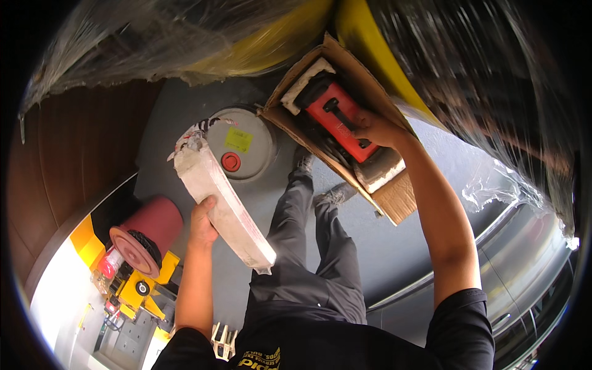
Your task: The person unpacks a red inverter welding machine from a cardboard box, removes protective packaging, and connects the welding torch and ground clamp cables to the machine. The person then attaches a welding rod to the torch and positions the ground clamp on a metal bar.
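The red tool case (pixel 341 126) sits at far right inside an open cardboard box (pixel 396 202), hemmed in by white foam blocks (pixel 377 171), so it could be jammed or tipped if drawn up crooked. What bears the box cannot be made out; if its weight is left to one hand, it could be dropped toward the shoes (pixel 336 194) below. The long white packing piece (pixel 228 208), being supported by a single hand, could be tilted, its ragged far end knocked against the grey drum (pixel 260 154). By the right hand (pixel 379 128), the forearm is stretched far over the box's right wall, and its grip appears curled around the black handle (pixel 335 112). The left hand (pixel 203 225) is raised at left, the packing piece pinched in its grip, thumb on top, fingers hidden beneath.
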Motion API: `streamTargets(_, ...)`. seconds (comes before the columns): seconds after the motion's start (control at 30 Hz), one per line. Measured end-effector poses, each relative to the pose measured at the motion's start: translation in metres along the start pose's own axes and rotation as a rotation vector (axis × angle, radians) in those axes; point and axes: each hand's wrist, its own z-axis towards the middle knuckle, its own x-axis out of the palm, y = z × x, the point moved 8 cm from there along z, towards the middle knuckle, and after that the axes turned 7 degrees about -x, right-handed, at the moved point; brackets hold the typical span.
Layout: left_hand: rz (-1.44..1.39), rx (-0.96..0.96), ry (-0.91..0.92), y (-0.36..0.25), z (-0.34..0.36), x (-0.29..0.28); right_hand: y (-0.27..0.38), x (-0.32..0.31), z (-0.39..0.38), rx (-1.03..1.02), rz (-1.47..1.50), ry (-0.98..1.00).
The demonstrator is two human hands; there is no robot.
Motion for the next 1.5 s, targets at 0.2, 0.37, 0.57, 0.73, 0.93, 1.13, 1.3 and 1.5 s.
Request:
streamTargets(0.2, -0.019, 0.023, -0.088, 0.01, -0.011, -0.028, -0.004, 0.023, 0.008, 0.076, -0.216, -0.061)
streamTargets(0.37, -0.036, 0.039, -0.184, 0.012, -0.011, -0.047, -0.007, 0.025, 0.007, 0.118, -0.219, -0.148)
streamTargets(0.57, -0.009, 0.062, -0.169, 0.005, -0.01, -0.048, -0.007, 0.028, 0.013, 0.049, -0.272, -0.156)
streamTargets(0.73, -0.034, 0.004, -0.108, 0.002, -0.002, -0.029, -0.002, 0.03, 0.005, 0.13, -0.294, -0.176)
streamTargets(0.93, -0.013, 0.031, -0.128, 0.002, 0.022, -0.015, 0.015, 0.035, 0.001, 0.089, -0.311, -0.186)
streamTargets(1.13, -0.04, -0.022, -0.165, 0.013, 0.041, -0.005, 0.018, 0.035, -0.006, 0.172, -0.276, -0.151)
streamTargets(1.3, -0.061, -0.031, -0.186, 0.014, 0.041, 0.002, 0.039, 0.03, -0.024, -0.015, -0.341, -0.28)
streamTargets(1.5, -0.056, -0.035, -0.069, 0.008, 0.036, 0.027, 0.032, 0.031, -0.055, -0.027, -0.308, -0.359)
